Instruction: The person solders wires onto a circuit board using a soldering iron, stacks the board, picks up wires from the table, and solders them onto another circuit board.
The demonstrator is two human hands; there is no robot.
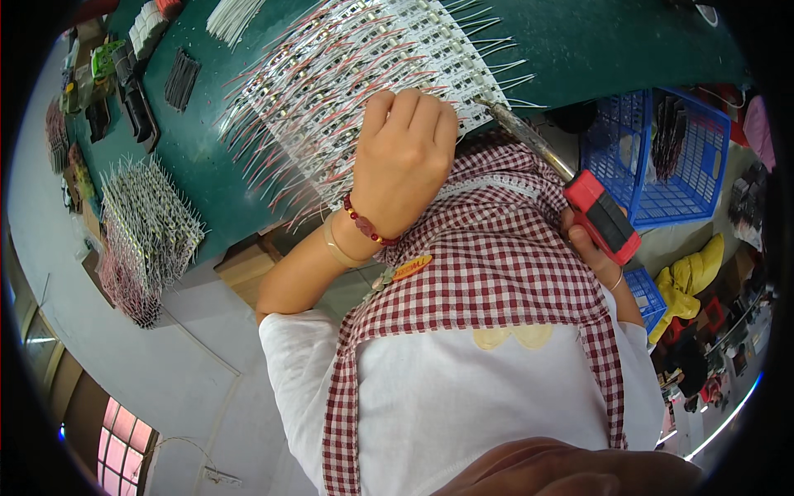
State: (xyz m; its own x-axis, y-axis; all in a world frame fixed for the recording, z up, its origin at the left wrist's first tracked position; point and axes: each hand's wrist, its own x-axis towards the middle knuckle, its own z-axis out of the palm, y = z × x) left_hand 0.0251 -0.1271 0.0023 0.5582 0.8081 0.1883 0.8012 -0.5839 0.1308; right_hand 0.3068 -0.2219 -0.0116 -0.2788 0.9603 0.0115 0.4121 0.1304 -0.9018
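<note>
A panel of small white circuit boards (331,103) lies on the green table, with red and white wires sticking out in rows. My left hand (405,153) rests over its near edge, fingers curled down and closed; whatever they pinch is hidden beneath them. At the right, my right hand (591,248) is wrapped around the red and black handle of a soldering iron (602,217). The iron's metal shaft slants up and left, and its tip is at the panel's right near corner, just right of my left fingers. Whether the tip touches a board I cannot tell.
A thick stack of wired boards (153,231) sits at the table's left edge. Bundles of black wires (182,80) and white wires (234,18) lie on the green table (595,50). A blue plastic crate (682,198) stands at the right, near a yellow cloth (691,277).
</note>
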